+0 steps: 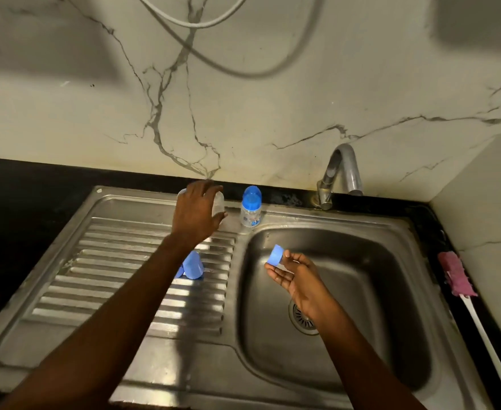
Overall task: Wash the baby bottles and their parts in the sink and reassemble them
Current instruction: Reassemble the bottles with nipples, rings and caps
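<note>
My left hand (197,210) reaches to the back of the draining board and curls round a clear uncapped bottle (219,202), most of it hidden by the fingers. To its right stands a small assembled baby bottle (251,207) with a blue cap. A blue cap (194,265) lies on the ribbed draining board, partly under my left forearm. My right hand (295,275) hovers over the sink basin (346,359) and pinches a blue screw ring (276,255) between thumb and fingertips.
A steel tap (339,173) rises at the back right of the sink. A bottle brush (462,284) with a pink sponge head and white handle lies on the dark counter at the right. The drain (302,316) sits mid-basin. A marble wall stands behind.
</note>
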